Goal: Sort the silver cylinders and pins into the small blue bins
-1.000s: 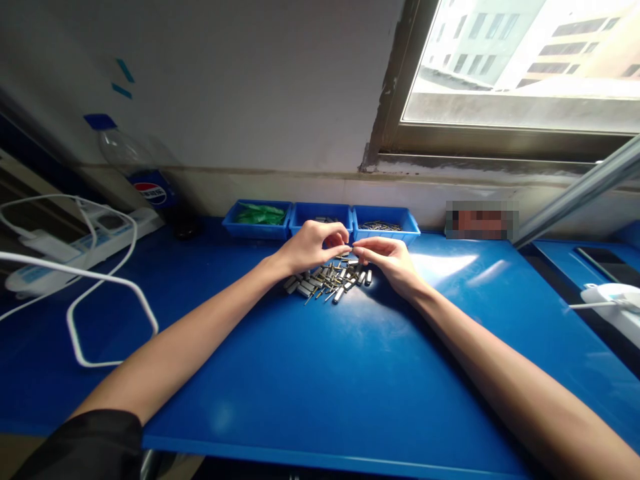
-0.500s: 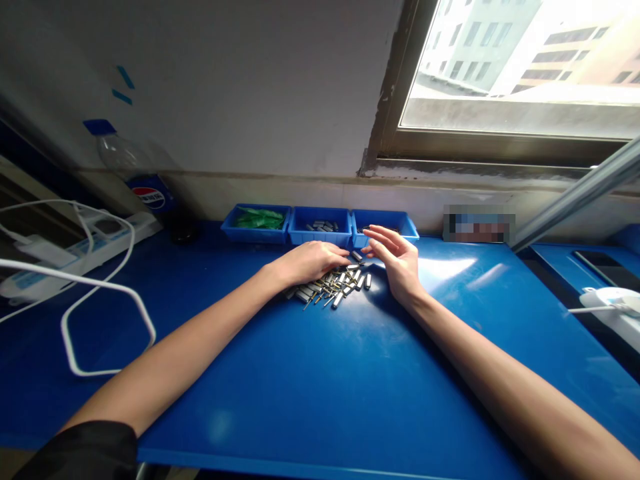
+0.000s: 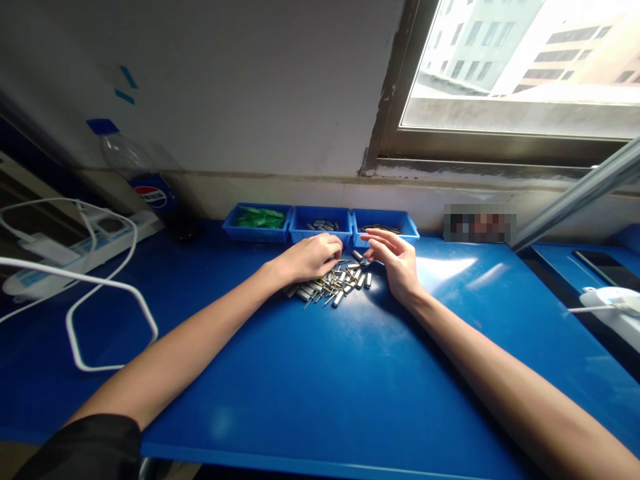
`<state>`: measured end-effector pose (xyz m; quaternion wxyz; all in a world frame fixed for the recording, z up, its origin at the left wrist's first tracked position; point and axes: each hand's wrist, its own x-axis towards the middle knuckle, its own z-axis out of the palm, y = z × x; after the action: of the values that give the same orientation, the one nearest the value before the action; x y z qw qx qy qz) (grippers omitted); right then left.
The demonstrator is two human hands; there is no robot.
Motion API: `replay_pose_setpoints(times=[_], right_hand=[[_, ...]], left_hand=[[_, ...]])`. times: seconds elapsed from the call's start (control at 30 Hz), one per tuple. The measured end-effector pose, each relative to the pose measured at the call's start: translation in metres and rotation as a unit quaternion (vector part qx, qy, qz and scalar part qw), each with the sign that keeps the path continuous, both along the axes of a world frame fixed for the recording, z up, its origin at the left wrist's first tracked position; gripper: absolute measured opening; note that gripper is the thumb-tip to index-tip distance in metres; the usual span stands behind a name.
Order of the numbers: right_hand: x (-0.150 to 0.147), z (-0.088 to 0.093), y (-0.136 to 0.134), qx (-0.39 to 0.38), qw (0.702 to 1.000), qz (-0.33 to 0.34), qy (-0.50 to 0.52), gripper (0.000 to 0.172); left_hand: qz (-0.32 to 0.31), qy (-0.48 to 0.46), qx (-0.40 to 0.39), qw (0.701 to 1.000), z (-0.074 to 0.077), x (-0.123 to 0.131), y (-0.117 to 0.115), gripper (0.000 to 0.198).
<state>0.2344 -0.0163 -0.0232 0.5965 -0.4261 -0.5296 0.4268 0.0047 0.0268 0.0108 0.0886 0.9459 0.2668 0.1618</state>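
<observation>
A heap of small metal parts (image 3: 340,285), silvery blocks mixed with thin brass-coloured pins, lies on the blue table (image 3: 320,373). Over the heap's back left side rests my left hand (image 3: 311,257), its fingers curled down and pressed together; what they pinch, if anything, is hidden. My right hand (image 3: 399,265) hovers at the heap's right edge, fingers stretched and slightly apart, with nothing visible in them. Behind the hands stand a middle blue bin (image 3: 320,238) with several silvery blocks and a right blue bin (image 3: 411,235) holding thin dark pieces.
A left blue bin (image 3: 256,235) holds green pieces. At the left are a cola bottle (image 3: 153,193), a power strip (image 3: 100,247) and a looping white cable (image 3: 113,285). A phone (image 3: 603,268) lies far right, near a slanted metal bar (image 3: 575,197). A window is above.
My left hand has drawn back slightly to the left and its fingers have curled in more. My right hand has shifted only a little, with its fingers slightly lower.
</observation>
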Motion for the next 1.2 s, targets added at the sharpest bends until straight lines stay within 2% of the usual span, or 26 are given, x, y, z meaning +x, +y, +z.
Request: replay_pose_setpoints(times=[0.23, 0.4, 0.57, 0.7, 0.87, 1.03, 1.1, 1.2], right_hand=[[-0.003, 0.002, -0.001, -0.001, 0.999, -0.008, -0.04, 0.034], [-0.006, 0.008, -0.004, -0.011, 0.998, 0.03, -0.054, 0.039], [-0.004, 0.008, -0.003, -0.049, 0.996, 0.067, -0.04, 0.04], [-0.005, 0.009, -0.004, -0.061, 0.993, 0.091, -0.033, 0.045], [-0.007, 0.012, -0.006, -0.058, 0.992, 0.107, -0.033, 0.041], [-0.005, 0.013, -0.006, -0.058, 0.99, 0.122, -0.034, 0.04], [-0.003, 0.011, -0.004, -0.049, 0.992, 0.111, -0.028, 0.038], [0.001, 0.005, 0.0, -0.047, 0.996, 0.081, -0.013, 0.035]], left_hand=[[0.005, -0.118, -0.029, 0.993, 0.007, 0.003, -0.001, 0.01], [0.011, -0.165, -0.047, 0.985, 0.015, 0.005, -0.005, 0.01], [0.031, -0.193, -0.073, 0.978, 0.014, 0.007, -0.007, 0.01], [0.051, -0.249, -0.135, 0.958, 0.01, 0.01, -0.008, 0.011], [0.069, -0.32, -0.204, 0.923, 0.007, 0.015, -0.01, 0.014], [0.07, -0.35, -0.257, 0.898, 0.005, 0.019, -0.011, 0.02], [0.073, -0.348, -0.251, 0.9, 0.003, 0.019, -0.011, 0.019], [0.087, -0.313, -0.202, 0.924, 0.001, 0.016, -0.008, 0.014]])
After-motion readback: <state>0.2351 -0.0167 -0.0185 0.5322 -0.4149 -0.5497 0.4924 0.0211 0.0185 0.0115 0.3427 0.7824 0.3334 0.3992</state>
